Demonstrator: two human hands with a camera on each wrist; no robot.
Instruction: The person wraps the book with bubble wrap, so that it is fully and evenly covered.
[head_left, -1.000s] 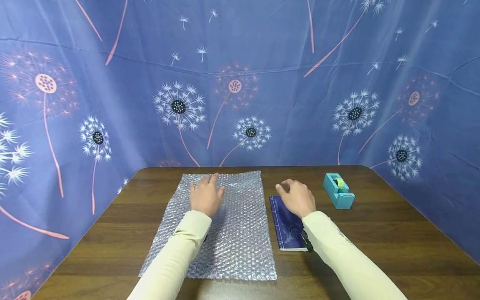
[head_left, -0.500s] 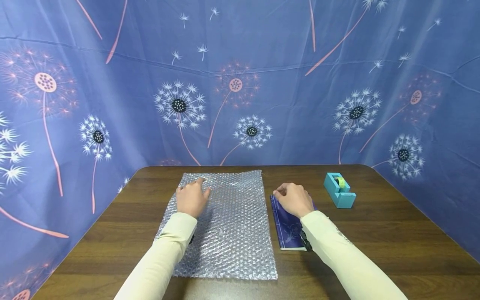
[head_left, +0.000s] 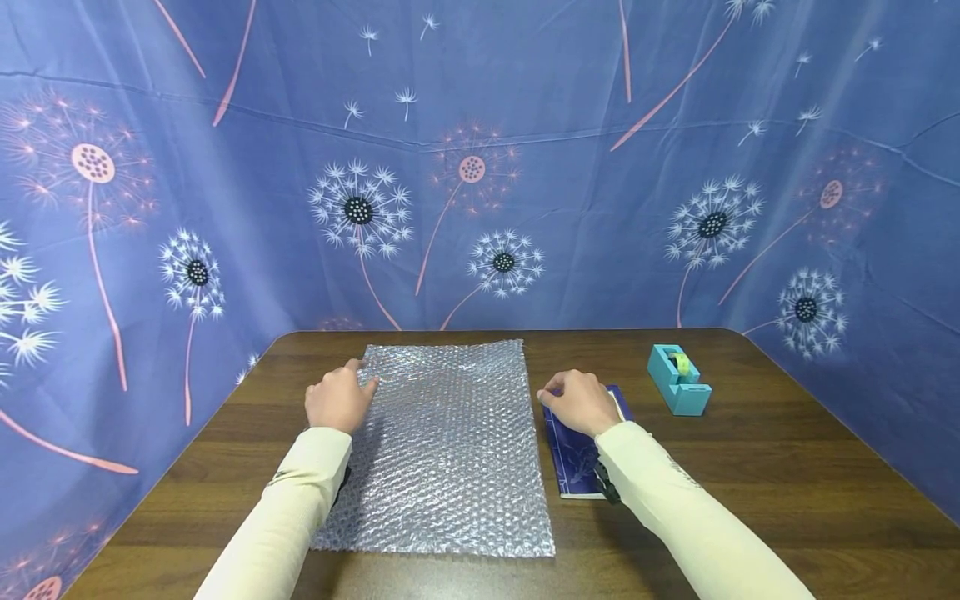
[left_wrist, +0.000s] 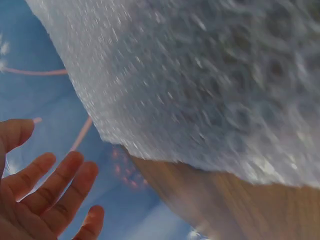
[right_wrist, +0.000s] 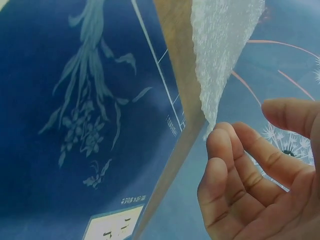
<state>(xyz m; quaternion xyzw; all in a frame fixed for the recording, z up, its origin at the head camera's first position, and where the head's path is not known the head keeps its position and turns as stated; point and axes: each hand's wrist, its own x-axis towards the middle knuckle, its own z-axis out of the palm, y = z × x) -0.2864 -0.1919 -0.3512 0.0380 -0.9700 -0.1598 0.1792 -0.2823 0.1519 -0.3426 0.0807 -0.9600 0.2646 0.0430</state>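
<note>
A sheet of clear bubble wrap (head_left: 450, 450) lies flat on the table, its bubbles filling much of the left wrist view. Over its left edge hovers my left hand (head_left: 339, 402), fingers spread and relaxed, holding nothing. To the right of the sheet lies a dark blue notebook (head_left: 576, 467), printed with a pale plant (right_wrist: 82, 115) and a white label (right_wrist: 114, 225). My right hand (head_left: 579, 403) is above the notebook's upper part and hides some of it. Its fingers are loosely curved with the thumb apart, and nothing is between them.
A teal tape dispenser (head_left: 688, 400) with a yellow-green tape roll (head_left: 681, 364) stands at the back right of the brown wooden table (head_left: 780, 467). Behind the table hangs a blue curtain (head_left: 585, 250) with dandelion prints.
My left hand has moved left across the bubble wrap to its left edge. My right hand has shifted slightly left over the notebook, uncovering its upper right corner.
</note>
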